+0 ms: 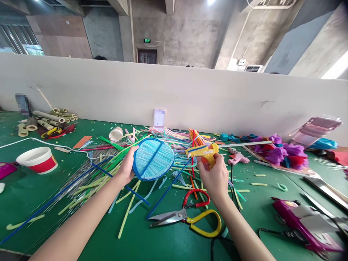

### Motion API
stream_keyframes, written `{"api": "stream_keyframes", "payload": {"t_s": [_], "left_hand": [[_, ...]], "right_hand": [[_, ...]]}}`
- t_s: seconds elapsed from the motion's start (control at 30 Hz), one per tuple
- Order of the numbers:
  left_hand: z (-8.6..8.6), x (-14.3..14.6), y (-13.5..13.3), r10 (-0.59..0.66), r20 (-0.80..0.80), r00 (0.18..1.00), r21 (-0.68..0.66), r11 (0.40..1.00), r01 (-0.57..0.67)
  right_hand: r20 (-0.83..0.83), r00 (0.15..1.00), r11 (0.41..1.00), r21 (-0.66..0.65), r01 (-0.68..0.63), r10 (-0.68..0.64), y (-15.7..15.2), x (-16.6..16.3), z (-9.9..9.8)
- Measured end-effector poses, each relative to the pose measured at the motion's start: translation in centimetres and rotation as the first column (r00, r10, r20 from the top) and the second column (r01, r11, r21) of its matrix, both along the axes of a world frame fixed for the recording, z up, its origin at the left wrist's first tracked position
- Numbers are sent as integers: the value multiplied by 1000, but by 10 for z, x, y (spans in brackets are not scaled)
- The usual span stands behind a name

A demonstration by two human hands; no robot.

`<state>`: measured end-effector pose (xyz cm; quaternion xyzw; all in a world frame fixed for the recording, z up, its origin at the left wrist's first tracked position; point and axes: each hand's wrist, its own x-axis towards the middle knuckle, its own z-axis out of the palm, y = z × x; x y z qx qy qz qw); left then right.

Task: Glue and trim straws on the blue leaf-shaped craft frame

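Note:
My left hand (128, 163) grips the left edge of a blue oval piece (153, 159), its light-blue strands framed by a darker blue rim with a dark-blue strip across the middle. To its right, my right hand (213, 175) is wrapped round a yellow glue gun (208, 154). The gun's nozzle end points left toward the oval piece, and a long whitish glue stick (244, 144) extends from its back. Just below the hands lie scissors (179, 216) with one red and one yellow handle, blades apart. Pipe cleaners (125, 214) in several colours are spread beneath the oval piece.
A red-and-white paper cup (38, 160) and bamboo pieces (49, 117) are at the left. Purple and red fuzzy bundles (282, 154) lie at the right, with a magenta power strip (301, 224) nearer. A pink glue gun (237, 157) rests behind my right hand. A white partition (108, 87) stands behind.

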<state>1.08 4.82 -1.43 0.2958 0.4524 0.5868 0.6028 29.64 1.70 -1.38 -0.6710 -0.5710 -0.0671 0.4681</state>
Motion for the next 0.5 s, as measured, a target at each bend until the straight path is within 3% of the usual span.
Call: {"api": "stream_keyframes", "payload": {"t_s": [0.27, 0.5], "left_hand": [[-1, 0, -1, -42, 19, 999, 4, 999, 42], [4, 3, -5, -58, 12, 998, 2, 998, 58]], "right_hand": [[111, 988, 994, 11, -111, 109, 2, 3, -3], [187, 974, 992, -27, -127, 130, 5, 5, -9]]}}
